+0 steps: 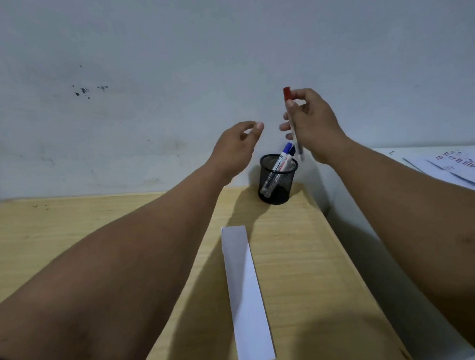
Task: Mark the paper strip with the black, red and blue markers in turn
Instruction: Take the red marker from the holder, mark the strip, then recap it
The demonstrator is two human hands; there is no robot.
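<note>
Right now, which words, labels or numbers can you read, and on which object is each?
Blue marker label in the mesh cup: printing present, too small and blurred to read.
Papers at the far right: red printed characters, blurred, unreadable.
Red marker in the right hand: nothing legible.
Paper strip: blank.

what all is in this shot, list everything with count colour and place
red marker: 1, red cap, upright in the right hand above the cup
blue marker: 1, blue cap, leaning in the cup
mesh pen cup: 1, black, far end of the table by the wall
paper strip: 1, white, flat on the table
table: 1, light wood
printed papers: several, white, far right
left hand: 1, open, empty, raised
right hand: 1, gripping the red marker
</note>
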